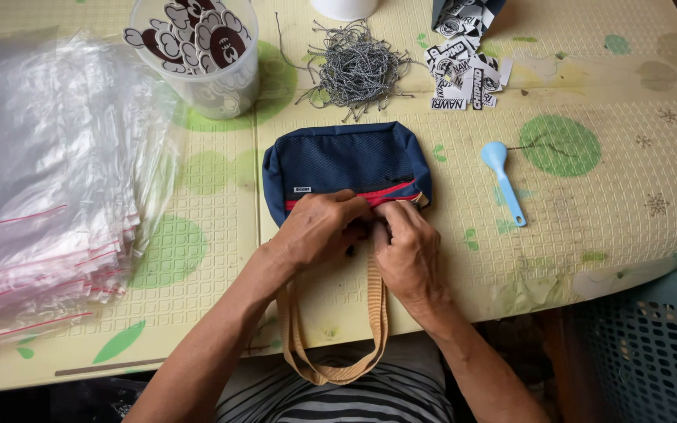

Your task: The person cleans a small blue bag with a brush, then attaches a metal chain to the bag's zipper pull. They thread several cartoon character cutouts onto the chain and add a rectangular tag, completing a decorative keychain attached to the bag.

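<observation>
The blue pouch (346, 164) lies on the table (589, 204). Both hands, the left hand (319, 227) and the right hand (409, 251), pinch its near edge by the red zipper (389, 190). Its tan strap (334, 345) hangs below the pouch; a blue spoon (503, 180) lies right of it.

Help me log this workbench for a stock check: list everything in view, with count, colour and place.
Pouch: one, navy with red zip, centre of table.
Strap: one, tan, hanging over table edge.
Plastic bags: a stack, clear with red strips, left.
Tub: one, clear, holding brown and white cut-outs, top left.
Strings: a tangle, grey, top centre.
Tags: a pile, black and white, top right.
Spoon: one, light blue, right of pouch.
Basket: one, blue-grey, bottom right.
Left hand: on the zip.
Right hand: on the zip.
</observation>
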